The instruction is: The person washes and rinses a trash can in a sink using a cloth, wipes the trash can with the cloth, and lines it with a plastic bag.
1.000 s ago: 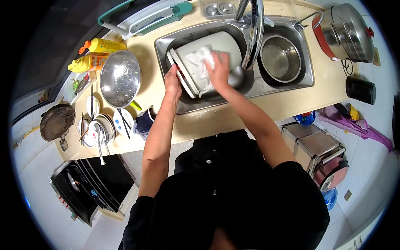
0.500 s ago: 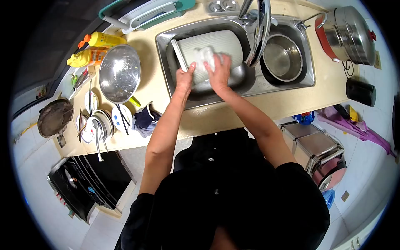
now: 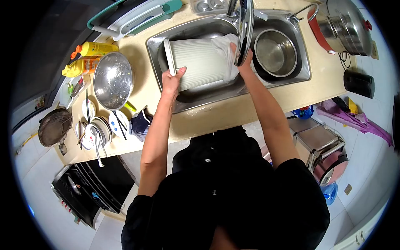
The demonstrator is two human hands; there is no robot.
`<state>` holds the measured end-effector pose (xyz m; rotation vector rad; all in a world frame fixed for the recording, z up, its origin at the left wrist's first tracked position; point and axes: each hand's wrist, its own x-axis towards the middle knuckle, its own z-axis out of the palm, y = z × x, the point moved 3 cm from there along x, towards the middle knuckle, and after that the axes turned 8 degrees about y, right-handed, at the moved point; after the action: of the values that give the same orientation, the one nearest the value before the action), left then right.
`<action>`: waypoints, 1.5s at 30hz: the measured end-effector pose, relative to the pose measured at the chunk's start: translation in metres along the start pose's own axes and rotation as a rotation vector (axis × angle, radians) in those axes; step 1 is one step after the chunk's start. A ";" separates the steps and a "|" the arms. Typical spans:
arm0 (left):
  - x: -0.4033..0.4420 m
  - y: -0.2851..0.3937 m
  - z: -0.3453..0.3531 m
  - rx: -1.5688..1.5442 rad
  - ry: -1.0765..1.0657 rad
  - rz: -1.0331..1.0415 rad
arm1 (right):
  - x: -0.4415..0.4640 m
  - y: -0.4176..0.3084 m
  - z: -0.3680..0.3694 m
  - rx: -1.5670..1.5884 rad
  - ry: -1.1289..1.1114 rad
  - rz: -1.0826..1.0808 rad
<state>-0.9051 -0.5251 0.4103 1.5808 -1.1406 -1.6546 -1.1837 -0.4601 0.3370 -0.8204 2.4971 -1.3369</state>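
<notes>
A white ribbed bin (image 3: 196,62) lies on its side over the left sink basin (image 3: 196,95), its rim toward the left. My left hand (image 3: 171,81) is closed on that rim, with the thumb on the ribbed outside. At the bin's right end a wet white cloth (image 3: 227,54) drapes over the base. My right hand (image 3: 245,60) presses the cloth there, its fingers partly hidden behind the faucet (image 3: 245,33).
The right basin holds a steel pot (image 3: 275,53). To the left stand a steel bowl (image 3: 112,81), yellow bottles (image 3: 89,49), stacked dishes (image 3: 100,129) and a dark cloth (image 3: 141,123). A large steamer pot (image 3: 346,27) is at the right.
My right hand has moved right with the cloth, from the bin's middle to its base end. The cloth is now spread out over that end. My left hand stays on the rim.
</notes>
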 end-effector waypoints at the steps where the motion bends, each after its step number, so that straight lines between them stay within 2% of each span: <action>1: -0.003 0.003 -0.002 -0.003 0.009 0.007 | 0.006 0.019 0.006 0.002 -0.001 0.004; 2: -0.005 0.007 -0.003 -0.008 0.017 0.016 | 0.011 0.040 0.019 0.285 -0.103 0.212; 3: -0.007 0.009 -0.006 -0.009 0.029 0.016 | 0.012 0.042 0.019 0.430 -0.158 0.309; 6: -0.012 0.010 -0.021 0.024 0.027 0.058 | 0.000 0.003 -0.004 0.929 -0.348 0.711; 8: -0.020 0.016 -0.024 0.020 0.026 0.068 | -0.003 -0.001 -0.006 0.967 -0.386 0.741; 10: -0.024 0.018 -0.025 -0.011 0.013 0.081 | -0.010 -0.011 -0.002 1.130 -0.509 0.925; 11: -0.027 0.020 -0.026 0.018 0.016 0.087 | -0.014 -0.023 -0.007 1.145 -0.422 0.993; 12: -0.029 0.022 -0.025 0.018 0.012 0.088 | -0.015 -0.029 -0.005 1.147 -0.418 0.992; 14: -0.034 0.026 -0.026 0.022 0.020 0.113 | -0.021 -0.033 -0.005 1.164 -0.393 1.139; 15: -0.041 0.036 -0.023 0.023 0.021 0.091 | -0.026 -0.038 -0.010 1.134 -0.465 1.160; 18: -0.041 0.039 -0.026 0.063 0.023 0.118 | -0.032 0.002 0.020 1.100 -0.519 1.205; 22: -0.040 0.040 -0.021 0.128 0.042 0.197 | -0.034 0.111 0.088 0.994 -0.573 1.178; 24: -0.045 0.050 -0.018 0.218 0.035 0.206 | -0.043 0.112 0.086 0.829 -0.550 1.114; 28: -0.059 0.070 -0.002 0.484 -0.050 0.373 | -0.056 0.141 0.086 -0.028 -0.568 0.545; 30: -0.052 0.060 -0.002 0.586 -0.085 0.347 | -0.046 0.061 0.015 -0.021 -0.610 0.491; 32: -0.055 0.051 0.008 0.632 -0.083 0.358 | -0.031 0.052 -0.016 0.405 -0.510 0.760; 34: -0.063 0.053 0.021 0.882 -0.109 0.570 | -0.001 0.041 -0.040 0.602 -0.486 0.660; 36: -0.064 0.038 0.030 0.991 -0.187 0.761 | 0.033 0.012 -0.066 0.563 -0.421 0.480; 38: -0.067 0.032 0.043 1.221 -0.283 0.833 | 0.067 -0.004 -0.080 0.322 -0.317 0.362; 40: -0.066 0.022 0.047 1.312 -0.366 0.868 | 0.109 0.021 -0.065 0.198 -0.255 0.387; 44: -0.057 -0.003 0.032 1.270 -0.357 0.959 | 0.149 0.015 -0.044 0.041 -0.300 0.317; 45: -0.057 -0.003 0.029 1.210 -0.370 1.053 | 0.157 0.005 -0.042 0.045 -0.281 0.229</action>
<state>-0.9254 -0.4689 0.4335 0.7566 -2.8122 -0.4550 -1.3332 -0.5146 0.3707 -0.6389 2.2554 -1.1123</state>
